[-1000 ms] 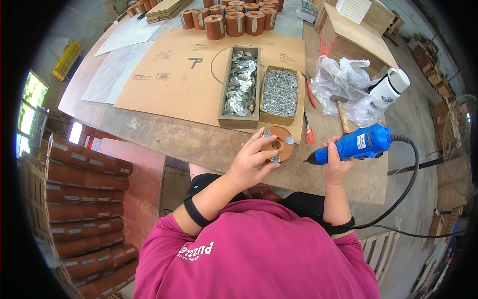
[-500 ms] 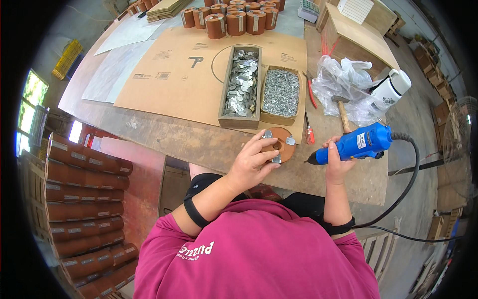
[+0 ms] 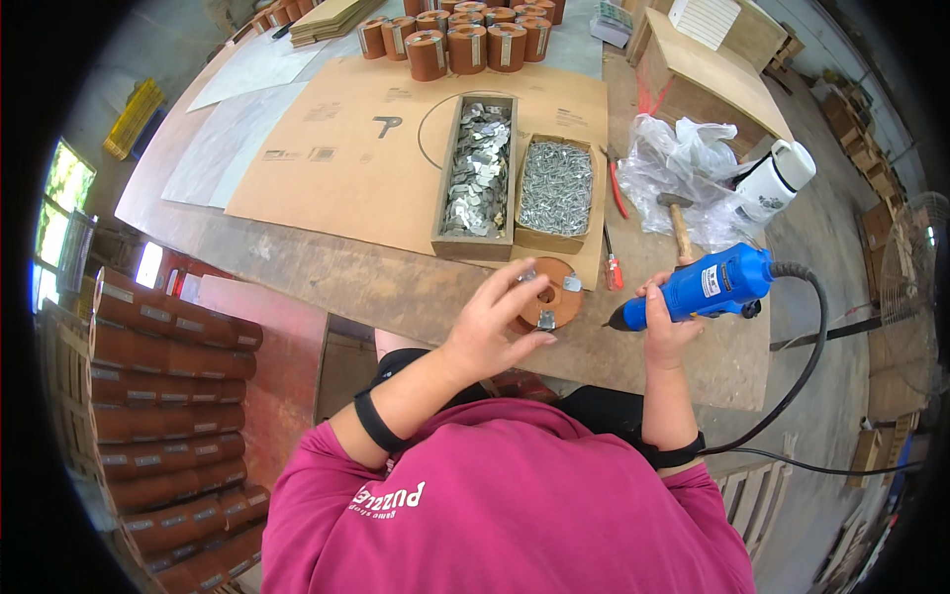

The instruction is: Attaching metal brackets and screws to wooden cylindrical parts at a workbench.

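My right hand (image 3: 669, 339) is wrapped around a blue corded electric screwdriver (image 3: 730, 281), its dark nose pointing left. Left of that nose, a round reddish-brown drum (image 3: 561, 309) with a hole in its middle sits at the table's near edge. Small bent metal plates lie on its top: one plate (image 3: 572, 283) at the right and another plate (image 3: 546, 321) at the near side, with a third partly behind my fingers. Over the drum's left side my left hand (image 3: 490, 322) is open, fingers and thumb apart.
Beyond the drum stand a wooden tray (image 3: 442, 223) of metal plates and a cardboard box (image 3: 554, 241) of screws. To the right lie a red-handled screwdriver (image 3: 614, 273), pliers (image 3: 618, 190), a hammer (image 3: 681, 230), plastic bags (image 3: 668, 163) and a white bottle (image 3: 776, 180). More drums (image 3: 467, 49) stand at the back.
My left hand has let go of the drum's top and drawn back slightly left, its thumb and fingers spreading. The near metal plate now shows fully. The blue screwdriver has shifted slightly left.
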{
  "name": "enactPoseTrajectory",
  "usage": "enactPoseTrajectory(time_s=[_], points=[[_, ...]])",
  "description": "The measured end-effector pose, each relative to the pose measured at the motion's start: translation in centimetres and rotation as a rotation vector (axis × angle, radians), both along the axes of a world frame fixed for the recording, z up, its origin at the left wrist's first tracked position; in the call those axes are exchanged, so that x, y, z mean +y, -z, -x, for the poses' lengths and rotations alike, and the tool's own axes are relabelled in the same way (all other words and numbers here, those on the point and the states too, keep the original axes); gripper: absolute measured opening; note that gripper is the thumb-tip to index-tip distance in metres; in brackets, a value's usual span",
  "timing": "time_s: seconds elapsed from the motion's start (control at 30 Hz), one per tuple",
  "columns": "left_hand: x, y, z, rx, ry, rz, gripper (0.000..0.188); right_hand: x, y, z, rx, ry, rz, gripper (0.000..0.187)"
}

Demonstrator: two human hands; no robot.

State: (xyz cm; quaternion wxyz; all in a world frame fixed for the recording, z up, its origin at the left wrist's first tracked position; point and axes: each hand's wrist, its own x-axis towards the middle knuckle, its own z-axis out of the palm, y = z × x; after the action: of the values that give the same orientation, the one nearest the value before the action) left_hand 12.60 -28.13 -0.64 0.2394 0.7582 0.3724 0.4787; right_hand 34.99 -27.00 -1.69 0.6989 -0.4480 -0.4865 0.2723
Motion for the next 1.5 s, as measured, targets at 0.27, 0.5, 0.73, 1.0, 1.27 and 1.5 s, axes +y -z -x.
enactPoseTrajectory(time_s=[0.27,0.5,0.73,1.0,1.27,1.5], points=[[11.0,-3.2,-0.8,0.346,0.044,0.042,0.034,-0.3,-0.6,0.1,0.005,0.003,0.024,0.053],[16.8,-0.6,-5.0,1.315,0.02,0.223,0.027,-0.3,-0.4,0.7,0.017,-0.025,0.048,0.053],[16.9,-0.3,-4.4,1.062,-0.014,0.151,0.016,0.1,0.1,-0.3,0.004,0.046,0.029,0.05],[13.8,-2.6,-2.5,0.574,-0.12,0.073,0.016,0.1,-1.5,0.0,0.156,0.002,0.039,0.039],[7.0,-4.8,-1.0,0.085,-0.019,0.16,0.009,0.0,-7.9,1.0,0.21,-0.037,-0.136,0.046],[2.6,-4.9,-0.5,-0.101,0.145,0.351,0.011,-1.8,-14.0,2.7,0.297,-0.393,-0.462,0.049]])
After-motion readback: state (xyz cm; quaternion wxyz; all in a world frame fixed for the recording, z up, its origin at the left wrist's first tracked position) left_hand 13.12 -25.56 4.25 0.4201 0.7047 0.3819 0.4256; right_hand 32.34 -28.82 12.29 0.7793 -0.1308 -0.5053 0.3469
